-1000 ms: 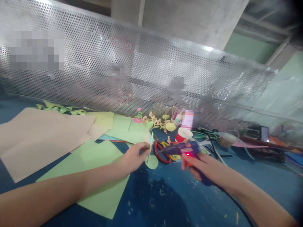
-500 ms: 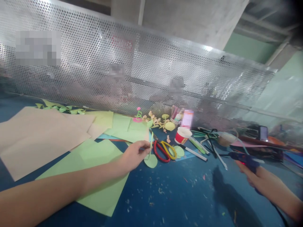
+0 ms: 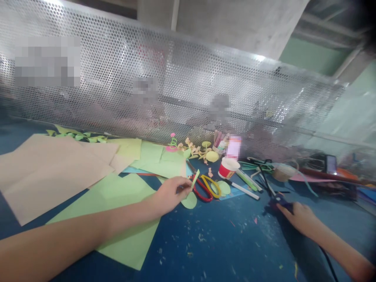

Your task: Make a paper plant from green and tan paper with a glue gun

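Left hand (image 3: 170,192) pinching paper strip (image 3: 195,178); right hand (image 3: 298,216) on glue gun (image 3: 279,199).

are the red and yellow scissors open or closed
Open. The scissors lie flat on the blue table with their red and yellow handle loops spread apart, just right of the left hand.

Quick count of what's out on the blue worktop (image 3: 223,243): two hands in view, one left hand (image 3: 170,192) and one right hand (image 3: 299,216). One glue gun (image 3: 279,200), one pair of scissors (image 3: 205,187) with red and yellow handles, one red-and-white cup (image 3: 227,167). Green paper circles (image 3: 189,201), I count two. Loose paper sheets overlap too much to count.
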### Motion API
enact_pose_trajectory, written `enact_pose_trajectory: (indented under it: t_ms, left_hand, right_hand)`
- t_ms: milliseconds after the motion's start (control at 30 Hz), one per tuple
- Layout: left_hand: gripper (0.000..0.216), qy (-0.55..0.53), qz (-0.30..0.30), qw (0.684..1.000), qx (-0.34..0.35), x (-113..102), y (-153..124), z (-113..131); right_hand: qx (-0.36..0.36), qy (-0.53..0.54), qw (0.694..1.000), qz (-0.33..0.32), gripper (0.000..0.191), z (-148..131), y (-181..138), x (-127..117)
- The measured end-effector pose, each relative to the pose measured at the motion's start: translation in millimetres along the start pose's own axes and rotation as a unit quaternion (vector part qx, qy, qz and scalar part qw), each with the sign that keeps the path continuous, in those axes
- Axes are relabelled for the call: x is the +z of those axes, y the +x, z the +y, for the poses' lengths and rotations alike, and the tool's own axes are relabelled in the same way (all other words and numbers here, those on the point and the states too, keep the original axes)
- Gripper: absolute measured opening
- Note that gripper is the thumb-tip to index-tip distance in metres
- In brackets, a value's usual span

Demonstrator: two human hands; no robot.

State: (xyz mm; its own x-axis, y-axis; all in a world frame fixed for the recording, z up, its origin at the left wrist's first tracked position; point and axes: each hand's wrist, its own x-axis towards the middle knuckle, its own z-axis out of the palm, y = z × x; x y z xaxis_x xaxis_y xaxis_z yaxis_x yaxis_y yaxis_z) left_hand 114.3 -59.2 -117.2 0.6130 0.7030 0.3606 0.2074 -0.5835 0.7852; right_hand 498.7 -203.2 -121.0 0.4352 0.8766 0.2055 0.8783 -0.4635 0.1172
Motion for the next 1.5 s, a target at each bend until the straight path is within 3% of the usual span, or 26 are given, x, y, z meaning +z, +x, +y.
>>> enact_pose_trajectory:
  t_ms: [100,167,233,300,333,433,500,567,667,767,933,1300,1500]
  left_hand:
    - [0.019,0.013,0.001,1.0,0.004,-0.8,0.3,0.2]
    - [0.019,0.016,-0.002,1.0,0.006,-1.3,0.1,-0.3]
    - [0.019,0.019,-0.003,1.0,0.006,-1.7,-0.3,-0.5]
    - [0.019,0.019,-0.003,1.0,0.002,-2.0,-0.6,0.1]
    - [0.019,0.019,-0.003,1.0,0.001,-2.2,-0.8,0.6]
    - [0.019,0.011,-0.003,1.0,0.005,-3.6,-1.4,0.4]
    - [0.018,-0.009,-0.006,1.0,0.007,-5.3,-1.7,-2.6]
    - [0.02,-0.041,-0.02,0.999,-0.006,-7.4,-2.0,-8.1]
    - [0.024,-0.074,-0.042,0.995,-0.042,-11.0,-2.1,-17.2]
    - [0.022,-0.043,-0.034,0.998,-0.043,-15.1,-2.0,-21.8]
    - [0.022,0.034,-0.017,0.998,-0.039,-19.6,-1.8,-19.7]
    - [0.02,0.113,-0.019,0.993,0.003,-18.0,-4.0,-15.3]
    - [0.019,0.163,-0.019,0.986,0.04,-15.4,-5.4,-18.6]
  right_hand:
    - [0.016,-0.022,0.997,-0.077,0.023,-0.8,8.1,-13.0]
    - [0.026,-0.031,0.997,-0.073,0.027,-13.9,11.0,-33.6]
    - [0.011,-0.032,0.999,-0.028,0.03,-44.0,9.4,-60.4]
    - [-0.072,0.087,0.994,0.002,0.033,-90.2,3.1,-85.3]
    - [-0.114,0.182,0.976,-0.035,0.032,-116.7,-1.3,-94.3]
    - [-0.228,0.412,0.874,-0.12,0.036,-192.1,-15.2,-100.5]
    - [-0.245,0.49,0.828,-0.12,0.037,-227.7,-22.4,-90.6]
    - [-0.244,0.52,0.814,-0.088,0.033,-248.2,-26.6,-77.0]
    - [-0.216,0.541,0.813,-0.027,0.03,-258.0,-28.4,-61.2]
    - [-0.198,0.534,0.822,0.002,0.029,-256.3,-27.8,-52.8]
    - [-0.196,0.519,0.832,0.005,0.027,-254.3,-25.5,-41.9]
    - [-0.186,0.588,0.787,0.007,0.029,-252.8,-28.9,-40.5]
    - [-0.226,0.569,0.789,0.05,0.028,-250.6,-31.0,-41.1]
